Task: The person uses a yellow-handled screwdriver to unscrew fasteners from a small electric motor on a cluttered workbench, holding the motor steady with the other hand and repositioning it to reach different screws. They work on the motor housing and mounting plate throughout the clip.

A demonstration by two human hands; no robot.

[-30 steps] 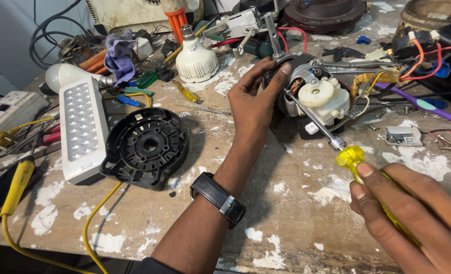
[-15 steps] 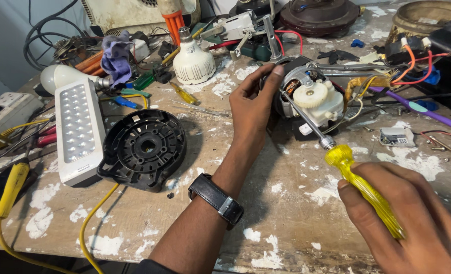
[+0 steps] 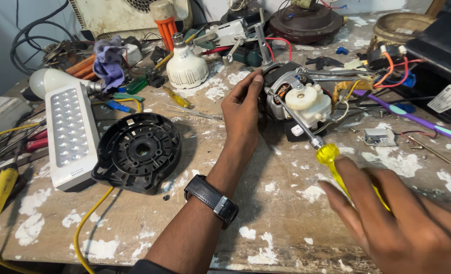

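Motor [image 3: 299, 99]: small electric unit with a white gear housing on top, lying on the tabletop [image 3: 281, 213] right of centre, wires trailing to its right.

Left hand [image 3: 243, 109]: resting against the motor's left side, fingertips on its metal frame; a steadying touch, not a closed grip. Black wristwatch [image 3: 211, 199] on the wrist.

Right hand [image 3: 403, 223]: lower right, blurred. Its grip is closed round the yellow handle of a screwdriver [image 3: 327, 152]. The shaft slants up and left, tip at the motor's upper left edge, just beside the left fingertips.

Black round cover [image 3: 138, 151]: flat on the tabletop, left of the left forearm, well apart from the motor.

White lamp panel [image 3: 71, 133]: oblong, rows of small lights, touching the cover's left edge.

White bulb [image 3: 186, 66]: upright, behind the left hand.

Purple cloth [image 3: 109, 60]: bunched, far left rear among tools.

Yellow cable [image 3: 91, 218]: running from under the cover to the near edge.

Purple toothbrush [image 3: 413, 117]: lying right of the motor.

Tabletop surface: worn wood, flecked with white paint.
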